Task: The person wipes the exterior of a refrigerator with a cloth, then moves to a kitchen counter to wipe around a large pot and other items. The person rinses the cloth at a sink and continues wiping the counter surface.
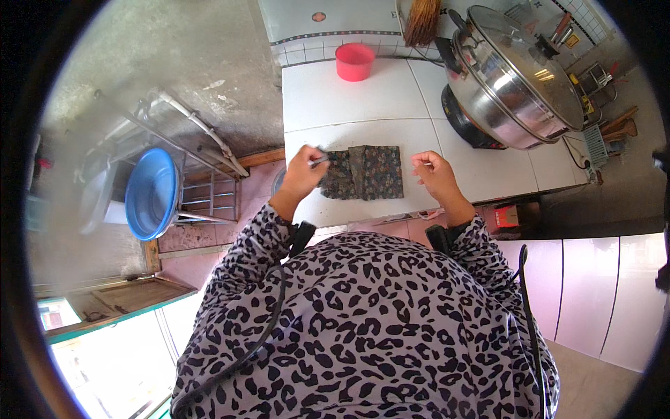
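A dark cloth with a small floral print (384, 173) lies folded on the white tiled worktop (361, 112) before me. A greyish-brown strip, maybe an underside or fold, runs down its middle. At the cloth's left end, my left hand (304, 173) pinches its raised edge between thumb and fingers; the edge is slightly blurred. My right hand (437, 175) hovers just off the right edge, apart from the cloth. Its fingers are loosely bent, and nothing shows between them.
A pink plastic tub (355, 63) stands at the back, near a hanging straw brush (422, 23). To the right, a large lidded steel pot (515, 94) sits on a black electric cooker (466, 123). A blue basin (151, 194) rests by a metal rack (209, 194) on the left.
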A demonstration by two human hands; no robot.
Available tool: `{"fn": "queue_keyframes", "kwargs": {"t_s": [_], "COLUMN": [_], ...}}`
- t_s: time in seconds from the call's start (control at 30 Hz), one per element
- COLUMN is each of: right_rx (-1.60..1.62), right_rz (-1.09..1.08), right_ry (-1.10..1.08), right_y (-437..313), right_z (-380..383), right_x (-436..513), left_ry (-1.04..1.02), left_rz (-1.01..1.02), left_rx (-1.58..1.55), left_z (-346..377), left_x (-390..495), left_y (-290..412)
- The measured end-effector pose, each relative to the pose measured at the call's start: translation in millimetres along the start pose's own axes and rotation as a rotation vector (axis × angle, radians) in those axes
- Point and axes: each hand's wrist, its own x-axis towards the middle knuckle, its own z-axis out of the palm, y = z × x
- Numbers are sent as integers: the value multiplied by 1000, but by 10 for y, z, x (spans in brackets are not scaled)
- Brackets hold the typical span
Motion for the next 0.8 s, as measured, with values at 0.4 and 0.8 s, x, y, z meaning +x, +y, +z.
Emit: {"fn": "queue_keyframes", "kwargs": {"t_s": [0.4,0.8], "right_rx": [-159,-997], "right_rz": [-145,-763], "right_ry": [208,-455], "right_y": [443,123], "right_z": [-115,1085], "right_x": [-12,98], "left_ry": [227,169], "left_rz": [69,-281], "left_rx": [167,441], "left_z": [44,299], "left_x": [-50,-742], "left_y": [65,-656]}}
